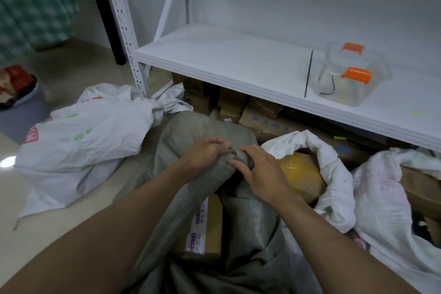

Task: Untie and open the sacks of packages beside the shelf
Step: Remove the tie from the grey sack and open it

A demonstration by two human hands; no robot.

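Rolled rim of a grey woven sack [195, 131] is gripped by left hand [205, 154] and right hand [261, 175]. Cloth is judged limp, slippery, best held there.

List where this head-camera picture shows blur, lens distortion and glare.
Head view: green patterned cloth, upper left, is smeared; the white shelf slants and its upright leans, from the wide lens; a glare spot shines on the floor at far left; left hand and right hand gripping the grey sack are sharpest; lighting dim, cool.
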